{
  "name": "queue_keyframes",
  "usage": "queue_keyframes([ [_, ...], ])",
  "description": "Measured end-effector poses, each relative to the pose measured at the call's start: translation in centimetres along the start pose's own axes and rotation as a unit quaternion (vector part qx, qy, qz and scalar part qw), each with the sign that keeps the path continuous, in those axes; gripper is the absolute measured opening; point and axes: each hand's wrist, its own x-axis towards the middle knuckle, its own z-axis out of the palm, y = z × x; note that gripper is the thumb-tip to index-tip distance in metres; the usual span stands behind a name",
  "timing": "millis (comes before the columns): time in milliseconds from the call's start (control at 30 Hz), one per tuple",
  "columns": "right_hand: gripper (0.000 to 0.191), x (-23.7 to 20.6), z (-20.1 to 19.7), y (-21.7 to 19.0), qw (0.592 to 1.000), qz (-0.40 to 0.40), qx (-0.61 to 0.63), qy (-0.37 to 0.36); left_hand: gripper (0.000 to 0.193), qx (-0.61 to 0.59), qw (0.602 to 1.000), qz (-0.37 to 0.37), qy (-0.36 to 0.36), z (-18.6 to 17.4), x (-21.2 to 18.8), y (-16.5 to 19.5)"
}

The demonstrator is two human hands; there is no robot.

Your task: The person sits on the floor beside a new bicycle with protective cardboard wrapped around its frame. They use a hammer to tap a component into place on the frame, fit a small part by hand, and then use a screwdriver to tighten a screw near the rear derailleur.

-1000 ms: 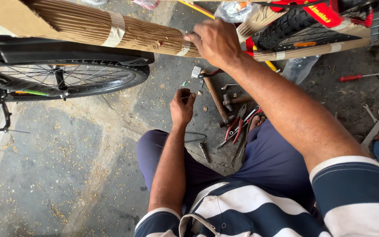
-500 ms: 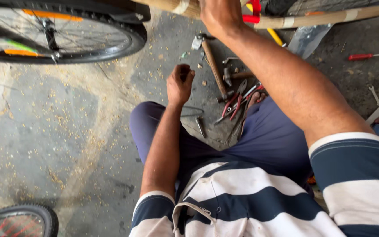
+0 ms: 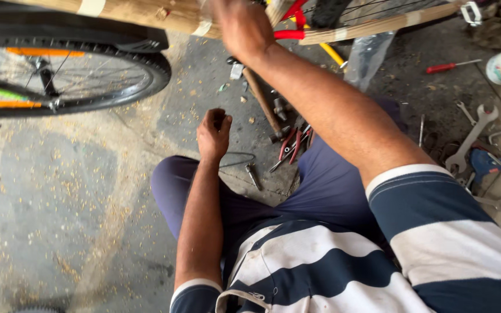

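Head camera view: a stained concrete floor (image 3: 59, 203), strewn with wood chips and sawdust, is seen from above by a person seated low in dark trousers and a striped shirt. The right hand (image 3: 242, 26) is raised to the top edge of the frame and is closed around a cardboard-wrapped bar (image 3: 146, 13) bound with tape; the grip is blurred, so how tightly it is held cannot be told. The left hand (image 3: 214, 134) is loosely curled above the knee, holding nothing that can be made out. A bicycle wheel (image 3: 71, 75) fills the upper left, just under the wrapped bar. Tools are scattered between the legs and beyond: a wooden-handled hammer (image 3: 260, 99), red-handled pliers (image 3: 290, 144), a short bolt (image 3: 253, 175). To the right, well apart, a spanner (image 3: 472, 136) and a red screwdriver (image 3: 452, 66) are laid on darker ground. Open floor is left only at the lower left, below the wheel.
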Motion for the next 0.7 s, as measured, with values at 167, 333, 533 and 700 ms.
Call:
queue_keyframes([
  [167,0.012,0.0,-0.8,0.2,0.982,-0.150,-0.016,0.114,0.025,0.042,0.998,0.042,-0.032,1.0,0.0,-0.5],
  [333,0.024,-4.5,-6.9,-2.4,0.968,-0.180,0.143,-0.097,0.024,0.048,0.993,0.090,-0.059,2.3,0.5,-1.4],
  [533,0.010,-21.0,-17.9,7.2,0.976,-0.076,0.147,0.143,0.010,-0.008,0.988,0.143,-0.052,5.0,1.4,-2.1],
  [700,0.019,-39.3,-16.3,14.3,0.871,0.479,0.027,0.108,0.023,-0.053,0.955,0.291,0.016,3.3,2.6,4.1],
])
